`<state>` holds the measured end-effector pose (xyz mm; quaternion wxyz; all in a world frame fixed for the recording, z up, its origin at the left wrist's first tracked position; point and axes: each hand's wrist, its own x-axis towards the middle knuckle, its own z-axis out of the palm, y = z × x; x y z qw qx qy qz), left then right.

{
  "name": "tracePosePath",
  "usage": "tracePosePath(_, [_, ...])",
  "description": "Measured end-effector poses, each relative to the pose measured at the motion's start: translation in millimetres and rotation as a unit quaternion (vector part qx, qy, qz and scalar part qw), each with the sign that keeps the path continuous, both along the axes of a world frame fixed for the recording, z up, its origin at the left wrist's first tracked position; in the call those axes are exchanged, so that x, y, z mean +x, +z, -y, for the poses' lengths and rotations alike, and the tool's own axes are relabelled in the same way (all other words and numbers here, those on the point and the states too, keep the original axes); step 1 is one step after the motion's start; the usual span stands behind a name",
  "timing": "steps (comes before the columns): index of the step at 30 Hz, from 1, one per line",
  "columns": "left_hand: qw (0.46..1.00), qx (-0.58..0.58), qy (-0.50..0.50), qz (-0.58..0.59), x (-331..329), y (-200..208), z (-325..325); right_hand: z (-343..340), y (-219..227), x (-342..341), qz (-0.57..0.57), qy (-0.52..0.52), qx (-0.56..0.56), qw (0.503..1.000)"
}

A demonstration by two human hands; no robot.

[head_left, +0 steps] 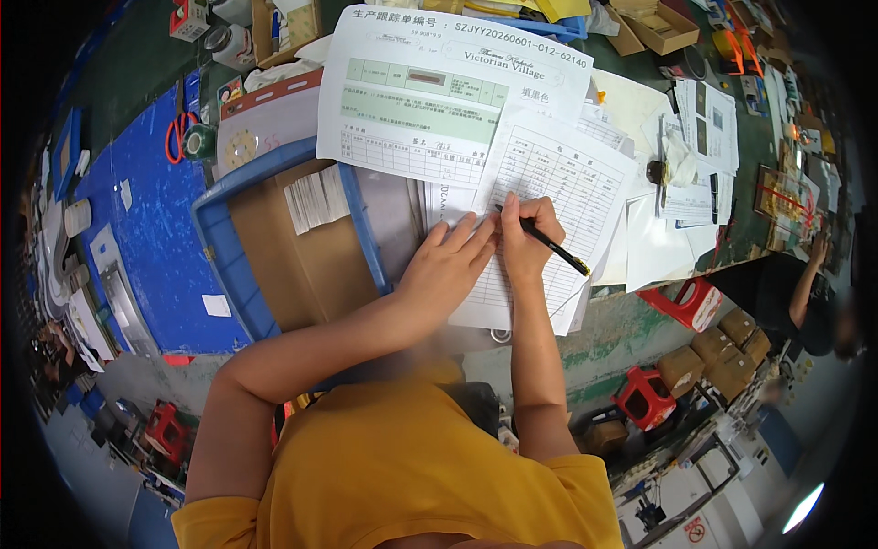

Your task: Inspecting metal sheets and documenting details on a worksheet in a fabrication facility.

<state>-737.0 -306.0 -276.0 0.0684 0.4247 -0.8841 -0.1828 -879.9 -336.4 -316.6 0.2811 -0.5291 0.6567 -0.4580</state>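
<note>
A black pen (pixel 556 245) with a gold-coloured end is gripped in my right hand (pixel 528 240), its tip down on a printed table form (pixel 572 178). My left hand (pixel 448 265) lies flat across the form's left edge, fingers stretched toward the pen tip. Beyond the form, a larger printed sheet (pixel 412 55) with a green-shaded table lies tilted and partly under it. To the left of my hands stands a blue plastic tray (pixel 370 233) lined with brown cardboard, holding a stack of small white cards (pixel 316 199).
Red-handled scissors (pixel 176 137) and a roll of green tape (pixel 198 142) lie on the blue mat (pixel 151 229) at left. More papers (pixel 704 128) spread to the right. Red stools (pixel 645 398) and cardboard boxes (pixel 722 352) stand on the floor; another person (pixel 791 293) is at far right.
</note>
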Motion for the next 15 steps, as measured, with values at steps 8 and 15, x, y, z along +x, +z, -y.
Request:
tracePosePath(8, [0.999, -0.028, -0.015, 0.037, 0, 0, 1, -1, -8, -3, -0.018, 0.033, 0.006, 0.999])
tracePosePath(15, [1.000, 0.005, -0.004, 0.004, 0, -1, 0, -1, -2, -1, -0.001, 0.014, 0.008, 1.000])
